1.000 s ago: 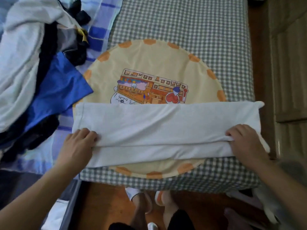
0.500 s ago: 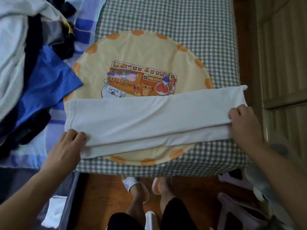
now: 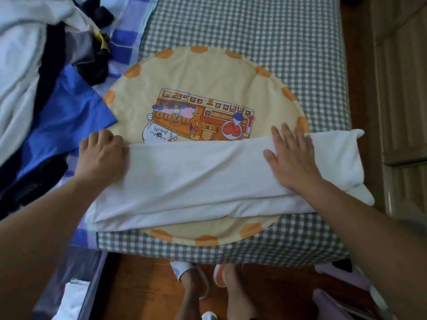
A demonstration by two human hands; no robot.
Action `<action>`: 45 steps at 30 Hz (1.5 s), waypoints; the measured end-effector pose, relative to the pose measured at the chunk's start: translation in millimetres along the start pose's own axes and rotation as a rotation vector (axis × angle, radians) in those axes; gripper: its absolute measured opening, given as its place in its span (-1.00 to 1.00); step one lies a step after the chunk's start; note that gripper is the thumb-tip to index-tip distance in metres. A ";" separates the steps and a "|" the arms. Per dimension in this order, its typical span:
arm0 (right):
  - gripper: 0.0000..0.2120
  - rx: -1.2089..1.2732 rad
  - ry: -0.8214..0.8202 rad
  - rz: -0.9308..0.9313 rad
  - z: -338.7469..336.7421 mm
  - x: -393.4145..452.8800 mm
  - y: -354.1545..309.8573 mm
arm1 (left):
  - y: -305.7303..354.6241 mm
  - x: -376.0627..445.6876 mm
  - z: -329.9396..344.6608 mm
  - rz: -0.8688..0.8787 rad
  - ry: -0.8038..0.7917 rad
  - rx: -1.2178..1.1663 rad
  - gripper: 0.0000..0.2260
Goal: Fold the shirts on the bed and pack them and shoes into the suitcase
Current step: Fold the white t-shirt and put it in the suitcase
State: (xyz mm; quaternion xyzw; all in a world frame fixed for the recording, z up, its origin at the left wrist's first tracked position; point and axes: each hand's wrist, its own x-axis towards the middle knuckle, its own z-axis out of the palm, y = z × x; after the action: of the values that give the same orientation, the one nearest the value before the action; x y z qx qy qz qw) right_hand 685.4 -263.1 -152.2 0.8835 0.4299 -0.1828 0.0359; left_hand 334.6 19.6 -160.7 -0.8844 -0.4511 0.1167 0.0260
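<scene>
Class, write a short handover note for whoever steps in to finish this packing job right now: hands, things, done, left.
Left hand: fingers curled, gripping the left end of the long folded white cotton shirt.
Right hand: flat, fingers straight, pressing the shirt's right part.
The shirt lies across the round yellow cartoon-print mat on the checked bed.
Done: shirt folded into a long band.
Left: fold it shorter, fold the heaped clothes at left, pack with shoes.

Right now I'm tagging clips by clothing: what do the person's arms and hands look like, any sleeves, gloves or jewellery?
Both forearms are bare as far as the frame shows, with no sleeve in view. The left hand and right hand wear no gloves, and no ring, watch or bracelet shows.
</scene>
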 end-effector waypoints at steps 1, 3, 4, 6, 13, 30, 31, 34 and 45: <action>-0.36 -0.022 -0.034 0.051 7.0 1.6 6.9 | -6.6 0.5 -0.6 0.003 -0.008 0.030 -0.65; -0.33 -0.064 -0.066 0.100 17.0 0.6 22.4 | -13.4 1.4 -2.0 -0.076 -0.004 0.015 -0.76; -0.33 -0.074 -0.068 0.099 20.3 0.7 28.1 | -13.1 1.5 -4.1 -0.153 0.023 -0.020 -0.80; -0.31 -0.062 -0.064 0.084 20.4 0.1 31.9 | 2.6 -2.7 -10.7 -0.239 0.119 -0.104 -0.77; -0.37 -0.059 0.153 0.069 -2.3 -31.6 53.9 | 227.2 -75.0 -37.5 0.469 -0.029 -0.363 -0.46; -0.25 0.805 -0.073 0.659 -18.3 -30.1 169.6 | 347.0 -75.7 -30.8 0.788 -0.256 -0.162 -0.42; -0.28 0.860 -0.093 0.673 -19.8 -30.0 172.3 | 350.6 -74.1 -27.8 0.787 -0.284 -0.134 -0.41; -0.44 0.958 -0.170 0.637 -29.0 -32.0 177.4 | 348.3 -65.8 -35.2 0.802 -0.361 -0.146 -0.39; -0.49 0.845 -0.189 0.207 -132.0 -51.8 51.2 | 194.6 -91.4 -118.4 -0.436 -0.464 -1.803 -0.73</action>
State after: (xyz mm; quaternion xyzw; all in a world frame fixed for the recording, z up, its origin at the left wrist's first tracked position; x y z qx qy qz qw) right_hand 734.4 -304.8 -15.8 0.8383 0.2217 -0.4177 -0.2712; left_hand 464.2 -162.0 -58.5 -0.4231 -0.5199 -0.1097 -0.7339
